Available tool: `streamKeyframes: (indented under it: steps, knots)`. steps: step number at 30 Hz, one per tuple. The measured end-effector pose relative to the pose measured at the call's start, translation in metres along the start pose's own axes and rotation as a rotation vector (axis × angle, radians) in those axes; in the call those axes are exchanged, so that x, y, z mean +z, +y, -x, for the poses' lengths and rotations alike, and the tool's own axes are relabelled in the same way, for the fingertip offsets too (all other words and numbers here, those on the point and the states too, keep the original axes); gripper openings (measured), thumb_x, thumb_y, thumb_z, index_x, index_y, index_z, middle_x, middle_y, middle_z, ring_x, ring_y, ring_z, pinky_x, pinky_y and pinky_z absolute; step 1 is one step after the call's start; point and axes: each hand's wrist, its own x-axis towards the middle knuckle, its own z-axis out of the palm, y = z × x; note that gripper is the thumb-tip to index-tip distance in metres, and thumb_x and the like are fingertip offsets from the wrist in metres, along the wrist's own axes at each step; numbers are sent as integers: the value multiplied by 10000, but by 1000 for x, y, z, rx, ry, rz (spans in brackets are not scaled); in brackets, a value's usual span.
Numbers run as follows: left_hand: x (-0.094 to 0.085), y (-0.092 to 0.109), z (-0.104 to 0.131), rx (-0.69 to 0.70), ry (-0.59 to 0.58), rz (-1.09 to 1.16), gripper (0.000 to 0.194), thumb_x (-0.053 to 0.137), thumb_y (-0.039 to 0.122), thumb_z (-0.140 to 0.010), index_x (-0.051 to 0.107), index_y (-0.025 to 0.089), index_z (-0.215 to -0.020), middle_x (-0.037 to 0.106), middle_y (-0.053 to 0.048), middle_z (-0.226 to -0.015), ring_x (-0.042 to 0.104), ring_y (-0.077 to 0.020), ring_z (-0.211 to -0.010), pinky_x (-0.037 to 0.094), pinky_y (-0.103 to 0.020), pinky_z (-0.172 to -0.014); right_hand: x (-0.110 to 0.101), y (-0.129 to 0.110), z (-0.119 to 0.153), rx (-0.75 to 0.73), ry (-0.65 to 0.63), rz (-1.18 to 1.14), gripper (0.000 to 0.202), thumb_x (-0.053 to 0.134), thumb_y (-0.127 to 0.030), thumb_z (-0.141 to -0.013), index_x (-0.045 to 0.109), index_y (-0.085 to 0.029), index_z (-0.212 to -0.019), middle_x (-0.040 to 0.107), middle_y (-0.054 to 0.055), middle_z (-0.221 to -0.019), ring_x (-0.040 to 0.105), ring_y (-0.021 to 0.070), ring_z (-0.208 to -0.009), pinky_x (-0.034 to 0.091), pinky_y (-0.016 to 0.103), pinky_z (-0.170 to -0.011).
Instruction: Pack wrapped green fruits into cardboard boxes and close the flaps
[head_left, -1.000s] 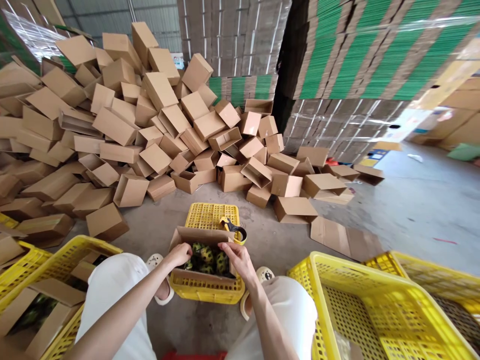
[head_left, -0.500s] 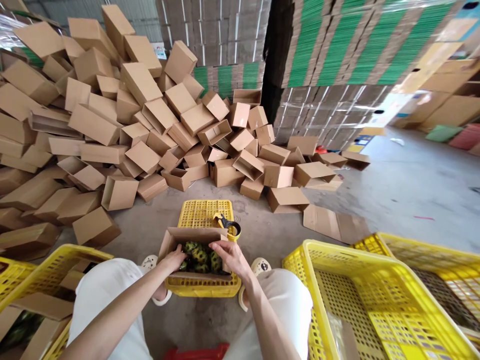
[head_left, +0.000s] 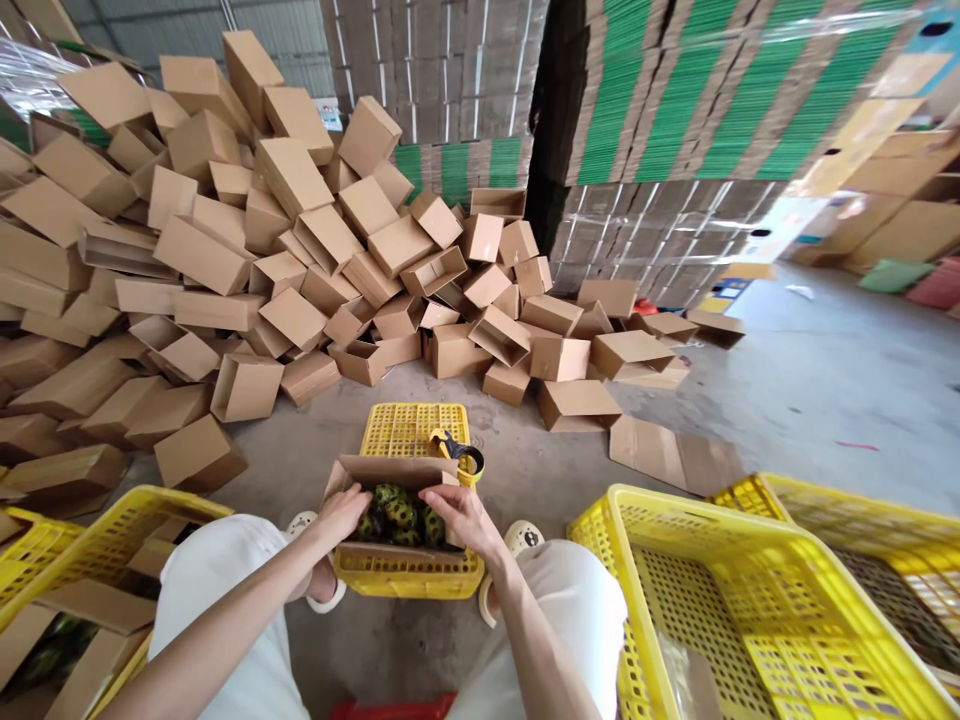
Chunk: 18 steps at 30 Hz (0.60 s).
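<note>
An open cardboard box [head_left: 397, 466] rests on an upturned yellow crate [head_left: 409, 588] between my knees. Inside it lie several rounded green pieces [head_left: 397, 512] with dark mottling, maybe fruit; their kind is unclear. My left hand [head_left: 343, 515] grips the box's left side, its fingertips curled over the rim. At the opposite end, my right hand [head_left: 461, 515] pinches the right edge between thumb and fingers. Just behind the box, a yellow-and-black tape dispenser [head_left: 459, 455] sits on the crate's right side.
Empty cardboard boxes [head_left: 300, 250] lie heaped ahead. A large yellow crate [head_left: 705, 560] stands at my right, another yellow crate [head_left: 75, 560] with boxes at my left. Bundles of flat cartons [head_left: 652, 100] are stacked behind. A flattened carton [head_left: 671, 452] lies on the floor.
My left hand has drawn back from the green pieces inside the box to its left rim. My right hand stays at the right edge. The view has shifted slightly.
</note>
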Motion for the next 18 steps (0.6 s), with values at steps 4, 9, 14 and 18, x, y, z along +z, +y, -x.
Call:
streamKeyframes:
  steps: [4,9,14,18]
  knots:
    - [-30,9,21,33,112,133,133,584,139,-867,667,235,-905,655,-46,-1025,676,-223,-992,500,-316,-929,2,2,-2,21,-30,-35,471,700,-622,-892,842,-213,-1076,808,77,-961,724,259,-870,581,375,-805]
    - [-36,47,41,65,178,752,264,695,399,-863,747,235,-1063,678,-60,-1157,709,-171,-777,605,-308,-750,10,-1,0,-14,-111,-116,600,834,-571,-792,743,-255,-1294,763,82,-1200,698,270,-1040,566,372,-897]
    - [-18,74,39,-77,297,1132,704,868,440,-727,658,223,-1363,691,-72,-1152,726,-132,-675,643,-310,-714,8,-7,4,35,-73,-177,440,711,-645,-873,768,-210,-900,662,-5,-754,570,165,-687,455,270,-645]
    - [-14,79,41,-202,294,1334,543,931,543,-636,748,146,-958,726,-48,-858,736,-152,-677,630,-257,-665,2,-9,3,34,20,-234,531,702,-696,-846,636,-203,-661,496,-32,-629,438,137,-613,366,264,-587]
